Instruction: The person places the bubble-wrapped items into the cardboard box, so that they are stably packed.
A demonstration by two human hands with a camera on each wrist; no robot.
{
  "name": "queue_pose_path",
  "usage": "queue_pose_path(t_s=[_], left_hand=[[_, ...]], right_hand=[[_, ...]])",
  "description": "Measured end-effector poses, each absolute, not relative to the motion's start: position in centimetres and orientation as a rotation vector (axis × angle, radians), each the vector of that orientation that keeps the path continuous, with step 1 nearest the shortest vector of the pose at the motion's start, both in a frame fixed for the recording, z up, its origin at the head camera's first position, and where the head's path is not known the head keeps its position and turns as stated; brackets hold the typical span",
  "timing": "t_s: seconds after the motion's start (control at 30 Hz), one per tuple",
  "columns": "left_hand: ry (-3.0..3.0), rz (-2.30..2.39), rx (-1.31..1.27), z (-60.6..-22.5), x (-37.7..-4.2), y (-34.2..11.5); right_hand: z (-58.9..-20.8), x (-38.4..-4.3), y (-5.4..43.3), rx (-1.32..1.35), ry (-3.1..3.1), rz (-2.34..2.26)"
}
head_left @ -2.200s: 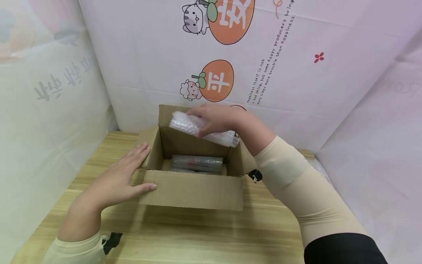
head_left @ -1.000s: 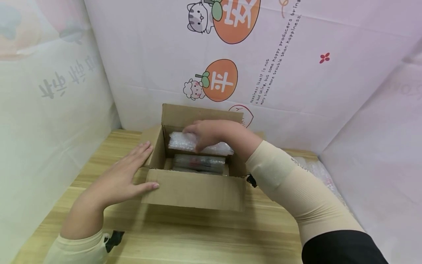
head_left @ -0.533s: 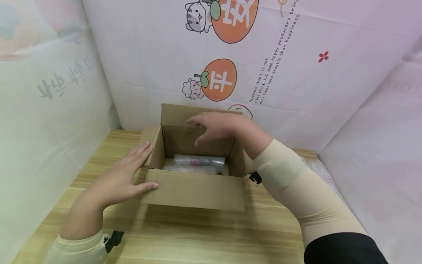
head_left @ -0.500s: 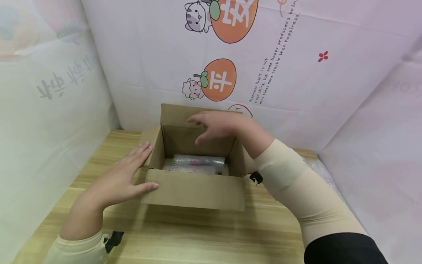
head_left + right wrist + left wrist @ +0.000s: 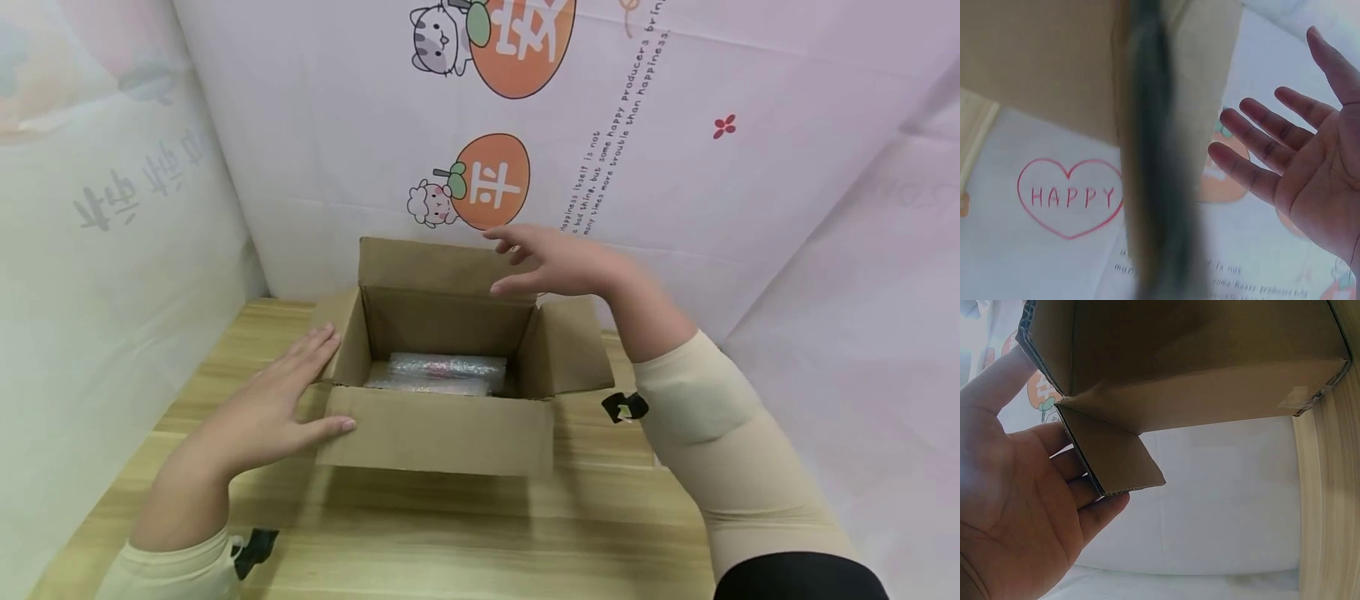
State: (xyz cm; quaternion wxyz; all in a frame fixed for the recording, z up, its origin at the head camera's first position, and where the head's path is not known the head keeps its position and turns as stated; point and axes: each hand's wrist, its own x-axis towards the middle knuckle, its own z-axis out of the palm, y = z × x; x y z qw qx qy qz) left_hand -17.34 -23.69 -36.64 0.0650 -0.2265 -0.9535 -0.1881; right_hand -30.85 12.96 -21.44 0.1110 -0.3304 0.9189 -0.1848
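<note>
An unsealed cardboard box (image 5: 435,433) stands with its flaps folded out. Inside it, bubble-wrapped rolls (image 5: 447,366) lie on the bottom, one with a red mark showing through; the front wall partly hides them. My left hand (image 5: 262,417) rests against the box's left side, its fingers along the left flap (image 5: 1113,453) and its thumb over the front flap. Above the back right corner my right hand (image 5: 558,260) hovers with nothing in it, fingers spread and palm bare in the right wrist view.
The box sits on a wood-grain table (image 5: 450,542). White printed cloth walls (image 5: 337,125) close in the back and both sides. The right flap (image 5: 576,346) sticks out beneath my right forearm.
My right hand lowered a bubble-wrapped roll into the box and let it go. It has since risen out and moved right, baring the right flap. The left hand keeps its place.
</note>
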Motion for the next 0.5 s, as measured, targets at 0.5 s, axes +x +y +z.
queue_pose_path(t_s=[0.5], left_hand=[[-2.886,-0.571,-0.675,-36.7,-17.2,-23.6]], right_hand=[[-21.3,-29.7,20.3,-0.846,2.881,-0.802]])
